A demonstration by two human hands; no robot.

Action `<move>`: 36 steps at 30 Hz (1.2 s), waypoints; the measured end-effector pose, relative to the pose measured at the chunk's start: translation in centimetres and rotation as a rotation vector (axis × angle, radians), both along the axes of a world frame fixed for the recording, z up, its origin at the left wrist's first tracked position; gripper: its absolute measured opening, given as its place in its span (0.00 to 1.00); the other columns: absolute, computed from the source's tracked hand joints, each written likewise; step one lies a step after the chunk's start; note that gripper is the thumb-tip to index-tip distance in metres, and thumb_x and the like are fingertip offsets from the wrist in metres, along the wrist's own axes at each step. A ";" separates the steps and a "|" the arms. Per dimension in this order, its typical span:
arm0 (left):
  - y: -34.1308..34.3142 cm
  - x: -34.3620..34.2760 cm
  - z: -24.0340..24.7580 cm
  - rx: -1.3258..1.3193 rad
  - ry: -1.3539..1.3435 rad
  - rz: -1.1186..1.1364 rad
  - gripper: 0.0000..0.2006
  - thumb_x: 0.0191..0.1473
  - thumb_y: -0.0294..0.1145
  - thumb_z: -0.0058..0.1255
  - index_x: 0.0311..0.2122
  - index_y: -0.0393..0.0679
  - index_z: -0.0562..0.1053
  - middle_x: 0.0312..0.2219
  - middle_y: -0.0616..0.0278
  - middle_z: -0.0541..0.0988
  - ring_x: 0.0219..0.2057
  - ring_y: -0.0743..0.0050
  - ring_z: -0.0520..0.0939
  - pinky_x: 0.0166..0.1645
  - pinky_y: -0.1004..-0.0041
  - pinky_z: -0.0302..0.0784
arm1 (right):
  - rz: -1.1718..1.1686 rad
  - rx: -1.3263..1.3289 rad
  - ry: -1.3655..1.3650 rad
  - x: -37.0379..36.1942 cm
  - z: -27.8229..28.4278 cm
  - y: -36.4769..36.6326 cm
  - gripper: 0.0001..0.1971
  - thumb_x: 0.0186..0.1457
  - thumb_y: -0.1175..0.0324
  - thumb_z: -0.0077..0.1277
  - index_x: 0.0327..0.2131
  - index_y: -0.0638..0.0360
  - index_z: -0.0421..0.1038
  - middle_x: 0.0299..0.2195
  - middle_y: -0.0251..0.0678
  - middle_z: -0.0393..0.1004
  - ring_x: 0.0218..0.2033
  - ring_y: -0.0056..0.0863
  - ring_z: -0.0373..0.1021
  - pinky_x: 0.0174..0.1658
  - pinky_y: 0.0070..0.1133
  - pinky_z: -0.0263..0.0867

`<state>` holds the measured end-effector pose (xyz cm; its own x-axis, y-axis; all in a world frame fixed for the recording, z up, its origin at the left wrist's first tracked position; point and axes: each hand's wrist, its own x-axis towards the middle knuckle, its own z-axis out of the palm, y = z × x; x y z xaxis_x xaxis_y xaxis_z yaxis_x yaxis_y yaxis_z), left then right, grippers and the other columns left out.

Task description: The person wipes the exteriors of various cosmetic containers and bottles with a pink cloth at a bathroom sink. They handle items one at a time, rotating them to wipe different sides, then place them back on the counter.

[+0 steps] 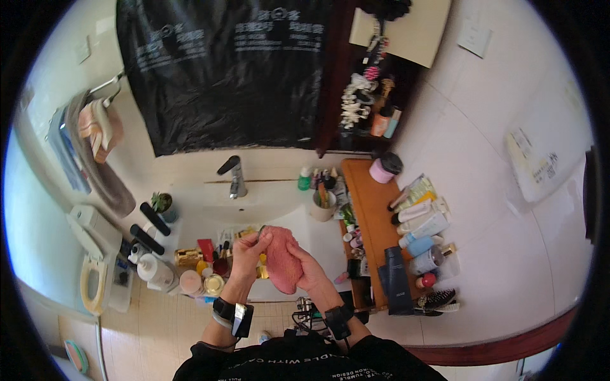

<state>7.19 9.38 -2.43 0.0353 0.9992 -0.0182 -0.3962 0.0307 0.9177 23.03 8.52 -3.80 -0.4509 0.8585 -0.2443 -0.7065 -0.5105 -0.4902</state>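
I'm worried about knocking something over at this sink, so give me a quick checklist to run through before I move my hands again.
1. Left hand holding the pink cloth: ok, at its upper left.
2. Right hand holding it too: ok, at its right side.
3. Space by the left hand free: not ok, the pink jar and other small containers crowd it.
4. Faucet not running: ok, no stream shows.
5. Cloth dry: cannot tell.
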 end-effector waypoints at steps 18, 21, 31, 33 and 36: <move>12.4 18.2 5.7 0.163 0.045 -0.369 0.16 0.50 0.29 0.58 0.44 0.45 0.69 0.34 0.70 0.72 0.37 0.82 0.71 0.43 0.79 0.67 | -0.369 -0.216 0.257 9.3 1.7 -0.8 0.16 0.61 0.60 0.45 0.49 0.56 0.67 0.43 0.36 0.74 0.43 0.31 0.71 0.47 0.29 0.68; 16.1 21.2 4.8 0.252 0.235 -0.378 0.19 0.50 0.31 0.59 0.47 0.44 0.69 0.37 0.68 0.72 0.40 0.79 0.71 0.45 0.77 0.68 | -0.380 -0.172 0.225 9.8 2.3 -0.8 0.17 0.60 0.61 0.47 0.49 0.57 0.66 0.43 0.37 0.74 0.42 0.32 0.71 0.45 0.29 0.69; 24.2 30.0 2.0 0.627 0.872 -0.283 0.33 0.45 0.48 0.59 0.59 0.64 0.63 0.58 0.45 0.56 0.57 0.43 0.55 0.60 0.48 0.45 | -0.435 -0.341 0.247 12.1 2.3 0.4 0.19 0.57 0.62 0.50 0.50 0.57 0.66 0.44 0.38 0.73 0.44 0.34 0.71 0.49 0.31 0.67; 24.7 30.9 2.1 0.679 1.023 -0.211 0.33 0.44 0.49 0.59 0.58 0.65 0.63 0.58 0.43 0.53 0.56 0.40 0.54 0.60 0.50 0.48 | -0.465 -0.364 0.271 12.3 1.9 0.5 0.19 0.57 0.62 0.50 0.50 0.58 0.66 0.45 0.38 0.73 0.44 0.34 0.71 0.50 0.31 0.67; 25.0 31.1 2.1 0.731 1.055 -0.142 0.33 0.41 0.47 0.62 0.55 0.64 0.66 0.57 0.41 0.55 0.55 0.37 0.56 0.58 0.52 0.56 | -0.475 -0.393 0.263 12.6 1.3 0.7 0.18 0.58 0.62 0.49 0.50 0.59 0.66 0.45 0.39 0.73 0.45 0.34 0.71 0.51 0.31 0.66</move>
